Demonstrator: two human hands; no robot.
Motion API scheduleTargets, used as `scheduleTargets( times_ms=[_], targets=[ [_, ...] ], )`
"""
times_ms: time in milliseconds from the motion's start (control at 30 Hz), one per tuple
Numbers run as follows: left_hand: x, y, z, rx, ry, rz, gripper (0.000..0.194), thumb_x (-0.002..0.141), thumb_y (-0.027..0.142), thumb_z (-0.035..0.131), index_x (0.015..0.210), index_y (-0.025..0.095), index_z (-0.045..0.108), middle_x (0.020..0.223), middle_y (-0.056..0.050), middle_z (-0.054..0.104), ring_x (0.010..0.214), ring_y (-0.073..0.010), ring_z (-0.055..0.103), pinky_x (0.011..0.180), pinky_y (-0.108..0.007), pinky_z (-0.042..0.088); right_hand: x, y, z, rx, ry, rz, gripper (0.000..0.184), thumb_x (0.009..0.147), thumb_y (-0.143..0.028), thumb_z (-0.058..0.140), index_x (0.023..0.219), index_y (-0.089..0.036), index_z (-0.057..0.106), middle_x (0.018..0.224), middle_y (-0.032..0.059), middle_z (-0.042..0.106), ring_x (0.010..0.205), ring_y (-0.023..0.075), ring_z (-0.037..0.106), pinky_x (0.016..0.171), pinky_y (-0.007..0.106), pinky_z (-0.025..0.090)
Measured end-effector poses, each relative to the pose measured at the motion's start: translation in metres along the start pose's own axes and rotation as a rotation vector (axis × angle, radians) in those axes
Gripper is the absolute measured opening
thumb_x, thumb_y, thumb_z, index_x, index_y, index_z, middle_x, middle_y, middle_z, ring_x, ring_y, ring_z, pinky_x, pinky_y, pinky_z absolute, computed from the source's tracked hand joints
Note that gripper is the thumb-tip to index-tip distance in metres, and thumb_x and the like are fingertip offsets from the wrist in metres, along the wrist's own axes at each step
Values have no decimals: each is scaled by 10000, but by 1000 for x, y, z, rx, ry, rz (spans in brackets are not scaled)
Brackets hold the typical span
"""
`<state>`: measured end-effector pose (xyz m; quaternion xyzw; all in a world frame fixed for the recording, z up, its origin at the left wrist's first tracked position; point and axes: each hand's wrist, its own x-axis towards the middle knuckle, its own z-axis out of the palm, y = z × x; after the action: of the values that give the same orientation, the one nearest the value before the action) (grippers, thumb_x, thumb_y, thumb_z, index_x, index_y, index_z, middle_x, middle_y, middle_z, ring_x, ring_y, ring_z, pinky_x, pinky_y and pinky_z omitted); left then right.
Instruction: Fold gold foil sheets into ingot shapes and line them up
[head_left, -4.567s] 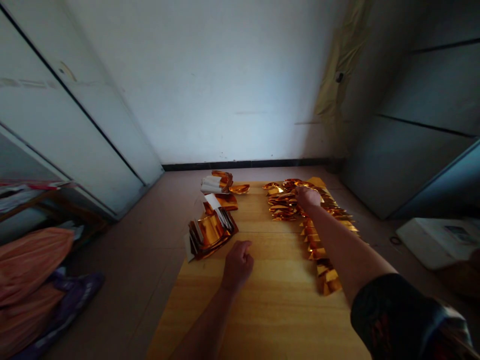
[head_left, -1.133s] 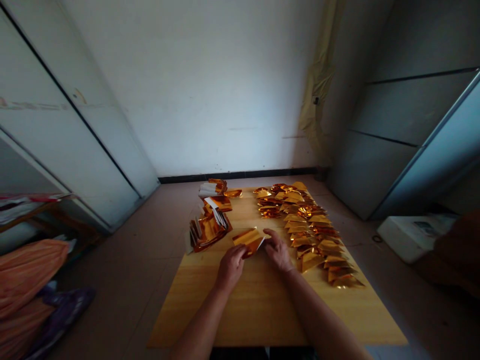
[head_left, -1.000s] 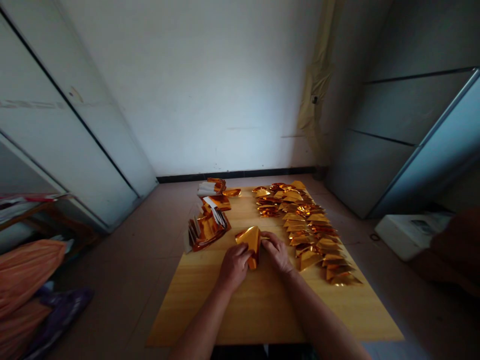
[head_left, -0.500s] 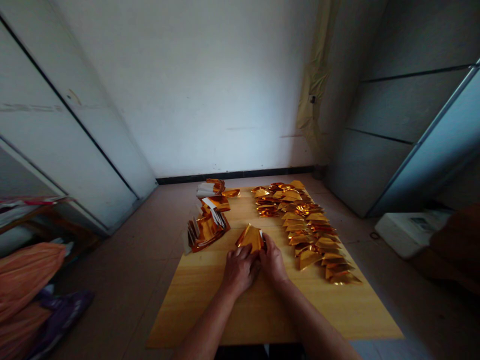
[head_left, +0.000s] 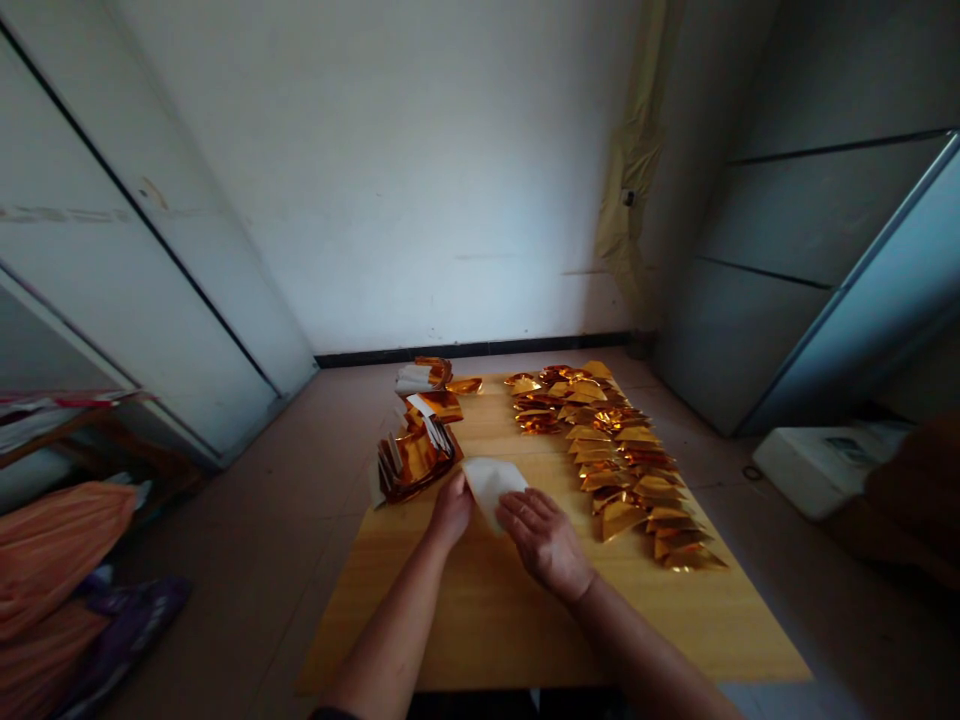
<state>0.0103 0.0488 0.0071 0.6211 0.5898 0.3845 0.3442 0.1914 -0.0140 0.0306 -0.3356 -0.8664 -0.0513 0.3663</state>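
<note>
Over a pale wooden table [head_left: 480, 625], a left hand [head_left: 451, 510] pinched a flat white paper sheet [head_left: 489, 482] at one end, apparently steadying it; a right hand [head_left: 546, 545] laid extended fingers across the other, its grip unclear. Curled gold-and-white paper stacks [head_left: 421, 458] and folded gold foil pieces [head_left: 620, 520] flanked them, seemingly kept apart.
</note>
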Motion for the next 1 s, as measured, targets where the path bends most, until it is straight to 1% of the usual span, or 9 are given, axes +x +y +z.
scheduleTargets(
  times_ms=[133,267,333,467,533,633,733,867,1000],
  targets=[
    [5,-10,-8,-90,-59,-46,457,765,94,449,1206,134,563,1160,-77,654,1082,-167,597,963,-295,446,-26,-11,5,-56,-95,-78,212,926,-186,439,1082,-215,581,1090,72,655,1013,191,567,954,423,405],
    [9,-13,-4,8,8,-144,495,759,48,410,1228,136,543,1118,-83,666,929,-149,652,836,-288,512,-33,-19,6,-109,-198,-73,113,920,-211,469,913,-206,582,891,42,653,846,178,566,948,433,374],
    [6,-10,-1,101,53,-82,495,727,17,426,1173,161,587,1122,-69,661,933,-149,646,860,-306,508,-34,-21,7,-130,-240,-83,111,907,-189,481,843,-199,571,824,35,631,797,177,545,909,417,383],
    [-13,-2,-2,282,59,229,492,664,-12,434,1034,211,669,1114,-33,660,1107,-172,557,1024,-367,415,-36,-20,11,-155,-279,-71,94,886,-183,515,805,-191,562,806,34,606,789,186,515,851,398,384],
    [-27,-1,-6,316,-44,331,490,685,11,423,1058,217,665,1136,-37,651,1116,-174,549,1028,-368,415,-37,-19,13,-156,-301,-63,79,883,-193,528,814,-189,565,813,36,601,795,190,508,815,383,386],
    [-45,-4,-10,410,-259,417,604,611,-1,449,1145,214,632,1269,-47,583,1184,-191,511,1053,-362,392,-37,-19,14,-143,-326,-60,64,884,-216,539,839,-187,574,833,40,602,794,193,506,742,351,392],
    [-51,-8,-12,508,-301,456,613,610,0,458,1164,207,620,1343,-56,524,1247,-214,458,1081,-401,352,-34,-21,12,-106,-354,-71,67,888,-227,535,866,-183,581,854,43,610,799,191,512,698,326,402],
    [-43,-4,-11,517,-284,451,448,710,38,455,1078,199,652,1297,-62,566,1223,-208,481,1075,-418,345,-30,-14,7,-66,-332,-45,89,889,-197,519,928,-184,597,958,70,635,882,200,533,748,329,430],
    [-32,-1,-8,422,-266,446,338,750,60,451,967,194,673,1236,-59,612,1187,-198,513,1065,-405,349,-32,9,3,41,-220,174,182,832,-101,521,932,-199,638,1078,89,646,987,209,557,842,341,445]
  ],
)
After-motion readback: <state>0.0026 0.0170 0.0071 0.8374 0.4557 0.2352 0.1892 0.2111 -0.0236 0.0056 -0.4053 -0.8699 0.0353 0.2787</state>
